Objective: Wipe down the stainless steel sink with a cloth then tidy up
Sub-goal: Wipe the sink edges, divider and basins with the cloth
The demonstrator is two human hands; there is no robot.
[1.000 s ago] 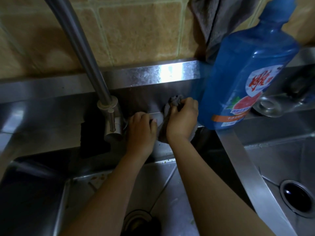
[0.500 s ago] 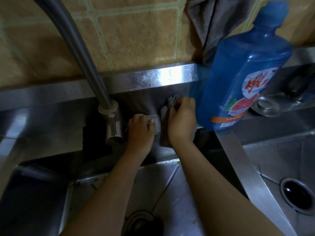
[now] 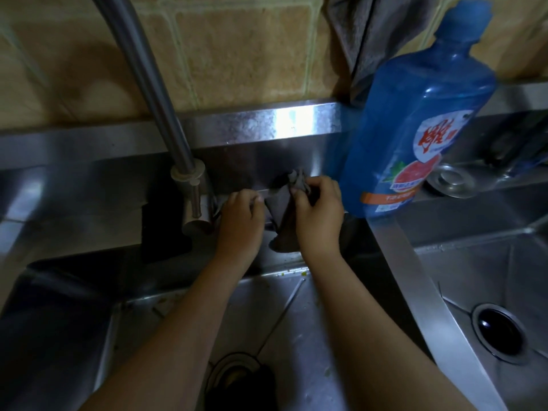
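A double stainless steel sink (image 3: 296, 315) fills the lower view, with a back ledge (image 3: 267, 129) under the tiled wall. My right hand (image 3: 318, 216) is shut on a dark grey cloth (image 3: 283, 216), bunched at the fingertips and hanging down over the ledge's front. My left hand (image 3: 240, 221) sits just left of the cloth, fingers curled against the ledge beside the faucet base (image 3: 194, 200). What the left fingers hold is hidden.
The faucet neck (image 3: 142, 69) arches up to the left. A blue detergent bottle (image 3: 415, 126) stands on the divider to the right. A grey towel (image 3: 364, 34) hangs on the wall. Drains sit in the left basin (image 3: 237, 378) and right basin (image 3: 501, 333). A metal strainer lid (image 3: 450, 182) lies behind.
The cloth hangs lower and more spread below my right hand than before. Both hands stay at about the same spot on the ledge.
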